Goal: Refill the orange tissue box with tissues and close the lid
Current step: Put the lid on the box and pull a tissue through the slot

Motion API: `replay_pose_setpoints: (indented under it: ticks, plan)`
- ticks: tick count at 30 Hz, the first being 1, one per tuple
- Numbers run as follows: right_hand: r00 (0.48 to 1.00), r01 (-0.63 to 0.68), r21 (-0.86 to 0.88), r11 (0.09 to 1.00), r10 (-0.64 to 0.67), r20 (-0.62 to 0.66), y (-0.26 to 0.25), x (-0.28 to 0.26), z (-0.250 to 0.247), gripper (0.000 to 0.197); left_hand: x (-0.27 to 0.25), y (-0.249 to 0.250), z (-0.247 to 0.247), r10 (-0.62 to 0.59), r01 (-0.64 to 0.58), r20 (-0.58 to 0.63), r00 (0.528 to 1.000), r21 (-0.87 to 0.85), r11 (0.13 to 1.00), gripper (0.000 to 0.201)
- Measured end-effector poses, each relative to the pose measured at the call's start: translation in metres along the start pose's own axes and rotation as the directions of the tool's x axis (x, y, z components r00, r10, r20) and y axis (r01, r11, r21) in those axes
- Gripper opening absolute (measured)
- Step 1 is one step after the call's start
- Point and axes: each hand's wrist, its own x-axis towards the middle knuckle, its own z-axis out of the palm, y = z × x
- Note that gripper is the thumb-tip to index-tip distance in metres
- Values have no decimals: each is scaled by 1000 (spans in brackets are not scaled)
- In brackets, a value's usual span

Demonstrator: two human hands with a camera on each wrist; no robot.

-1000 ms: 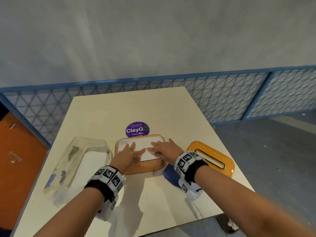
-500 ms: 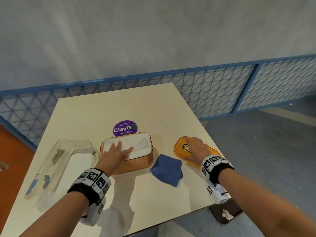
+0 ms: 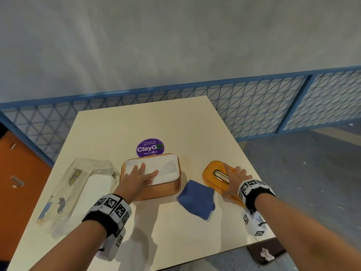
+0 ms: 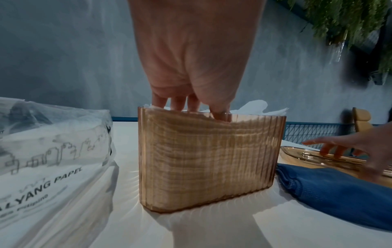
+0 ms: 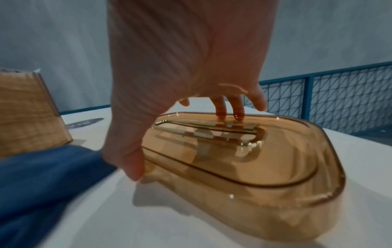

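Observation:
The ribbed orange tissue box [image 3: 156,190] stands mid-table, lidless and filled to the rim with white tissues [image 3: 166,169]. My left hand [image 3: 139,177] lies flat on the tissues with straight fingers; the left wrist view shows its fingertips [image 4: 178,104] pressing into the stack inside the box [image 4: 210,159]. The orange lid [image 3: 213,171], with a slot in its top, lies on the table to the right of the box. My right hand [image 3: 234,177] is spread over it. In the right wrist view its fingertips [image 5: 220,114] touch the top of the lid [image 5: 244,159] and the thumb touches the lid's left edge.
A crumpled blue cloth [image 3: 197,200] lies between box and lid. The clear plastic tissue wrapper [image 3: 78,184] lies left of the box. A purple round sticker [image 3: 150,148] is behind the box. The table's right edge runs just past the lid; a blue mesh railing stands behind.
My right hand has left the tissues and moved right onto the lid, uncovering the blue cloth. The left hand stays flat on the tissues.

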Motion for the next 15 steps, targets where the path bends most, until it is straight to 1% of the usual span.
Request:
replay_pose_setpoints:
  ticks: [2,3,5,6,8,10,11,13,15]
  plan:
    - [995,76,151,986,-66,-69,-15,-6,-13,123,-1,0,-1,-2,2,-3,1000,-6,1000,47]
    - [986,144,228,963,-119,-117,-26,-9,-23,124,-2,1,-2,-3,3,-7,1000,-1,1000,47]
    - [946,310,327,893,-255,-201,-50,-18,-48,126,-4,3,-3,5,-5,-29,1000,22,1000,47]
    - [915,395,340,853,-332,-230,-63,-23,-60,127,-5,4,-4,5,-3,-34,999,34,999,47]
    - [844,532,299,792,-471,-256,-88,-30,-77,130,-7,5,-5,-4,5,-46,999,25,1000,46]
    - [785,616,210,759,-568,-248,-112,-34,-85,131,-11,6,-6,-13,13,-67,998,1,1000,44]
    - [763,642,169,748,-601,-239,-123,-35,-86,131,-13,7,-6,-5,4,-107,994,-15,1000,41]
    - [740,667,100,739,-640,-208,-142,-34,-86,132,-15,7,-4,4,-26,-213,977,-101,995,35]
    - [731,675,42,737,-660,-171,-156,-33,-85,133,-17,7,-4,-9,-48,-277,961,-199,979,33]
